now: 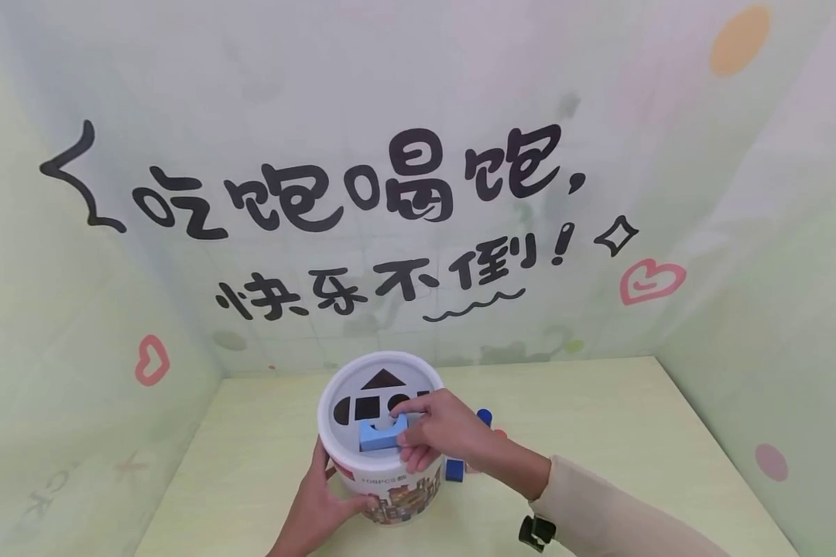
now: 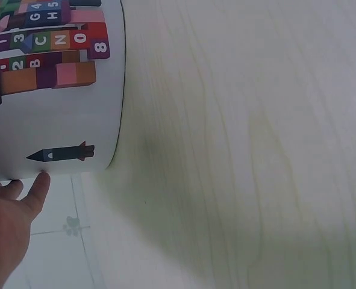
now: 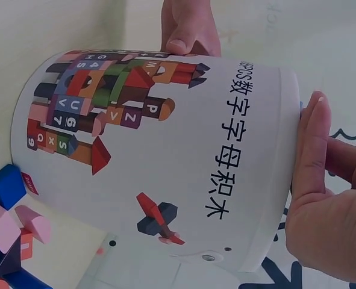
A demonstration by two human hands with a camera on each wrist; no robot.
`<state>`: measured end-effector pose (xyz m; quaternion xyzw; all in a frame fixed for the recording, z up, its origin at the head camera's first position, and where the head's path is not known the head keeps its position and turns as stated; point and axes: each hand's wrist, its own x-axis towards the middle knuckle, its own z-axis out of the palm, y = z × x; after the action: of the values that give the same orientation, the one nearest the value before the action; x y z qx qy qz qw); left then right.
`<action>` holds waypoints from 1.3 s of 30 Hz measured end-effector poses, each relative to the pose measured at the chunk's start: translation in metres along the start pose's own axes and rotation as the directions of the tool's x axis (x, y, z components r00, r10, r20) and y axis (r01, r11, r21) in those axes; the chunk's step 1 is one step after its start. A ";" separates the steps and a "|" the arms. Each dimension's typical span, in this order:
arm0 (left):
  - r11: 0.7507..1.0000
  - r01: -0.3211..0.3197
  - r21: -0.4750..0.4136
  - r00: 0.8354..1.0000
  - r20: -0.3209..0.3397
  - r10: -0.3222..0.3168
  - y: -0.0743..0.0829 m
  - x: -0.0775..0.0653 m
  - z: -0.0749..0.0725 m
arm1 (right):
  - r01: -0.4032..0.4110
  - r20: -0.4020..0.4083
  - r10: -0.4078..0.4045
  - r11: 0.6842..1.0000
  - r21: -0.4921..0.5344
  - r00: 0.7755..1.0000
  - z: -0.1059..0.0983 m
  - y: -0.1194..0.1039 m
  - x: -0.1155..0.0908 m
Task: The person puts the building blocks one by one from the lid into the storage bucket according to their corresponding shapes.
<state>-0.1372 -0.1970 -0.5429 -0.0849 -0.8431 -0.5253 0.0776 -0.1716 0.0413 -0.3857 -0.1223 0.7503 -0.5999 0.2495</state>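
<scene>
A white lidded bucket (image 1: 362, 495) printed with colourful blocks stands on the table, its lid (image 1: 344, 385) cut with black shaped holes. Against the bucket's left side, my left hand (image 1: 323, 495) grips it with the thumb toward the front and the other fingers partly hidden. Over the lid's front right, my right hand (image 1: 446, 425) pinches a light blue arch block (image 1: 378, 442) with index finger and thumb. The block lies at the lid's surface, its curved notch facing the back. In the right wrist view the bucket hides most of that block.
Right of the bucket lie several loose blocks, among them a blue cylinder (image 1: 484, 417), a blue block (image 1: 454, 470) and a pink block (image 3: 2, 224). The pale wooden table (image 1: 251, 441) meets printed walls (image 1: 320, 77) at the back and both sides.
</scene>
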 end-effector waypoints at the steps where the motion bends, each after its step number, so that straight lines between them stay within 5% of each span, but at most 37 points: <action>1: 1.000 0.000 0.001 1.000 -0.002 0.000 0.000 0.000 0.000 | -0.007 -0.001 0.007 1.000 0.006 1.000 0.000 0.000 0.000; 10: 0.999 -0.031 0.038 0.999 -0.019 0.032 0.006 0.000 -0.001 | -0.030 -0.044 0.031 0.999 0.040 0.999 0.000 0.002 -0.002; 20: 0.997 -0.023 0.068 1.000 -0.017 0.024 -0.001 -0.003 0.000 | 0.073 -0.065 -0.064 0.987 0.146 0.996 -0.014 0.019 -0.003; 39: 0.995 -0.086 0.056 0.996 0.001 0.086 -0.005 0.002 -0.002 | 0.059 -0.179 -0.050 0.997 0.042 0.982 -0.047 0.025 -0.004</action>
<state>-0.1405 -0.2005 -0.5459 -0.1186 -0.8530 -0.4978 0.1031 -0.1900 0.0892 -0.4014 -0.0828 0.7516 -0.6325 0.1676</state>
